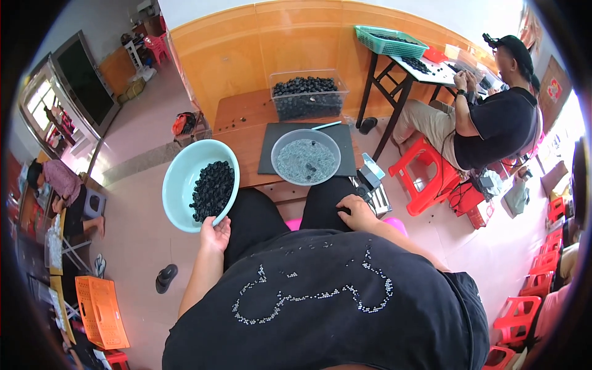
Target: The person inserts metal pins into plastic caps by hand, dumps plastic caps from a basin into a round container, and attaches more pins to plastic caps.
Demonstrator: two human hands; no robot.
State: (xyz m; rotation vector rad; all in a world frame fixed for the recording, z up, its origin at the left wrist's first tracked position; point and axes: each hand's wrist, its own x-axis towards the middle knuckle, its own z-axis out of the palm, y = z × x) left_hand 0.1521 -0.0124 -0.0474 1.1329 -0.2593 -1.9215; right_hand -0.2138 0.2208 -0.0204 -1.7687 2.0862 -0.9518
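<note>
My left hand [216,234] grips the near rim of a light-blue plastic basin [175,188], thumb over the edge. The basin tilts at the left edge of the table, and many small black pieces [213,191] are heaped in its right side. My right hand [356,213] lies on my right thigh, fingers loosely spread, holding nothing. Ahead of my lap a translucent round bowl [308,182] holds many small clear pieces [296,161] with a few black ones among them. The bowl stands on a dark mat [266,154]. A light-blue stick [326,125] lies behind it.
At the back of the wooden table [237,132] stands a clear box [339,106] full of black pieces. An opened small case [372,171] is right of the bowl. A co-worker [493,117] sits at another table on the right, near a red stool [425,169]. A slipper [166,279] lies on the left floor.
</note>
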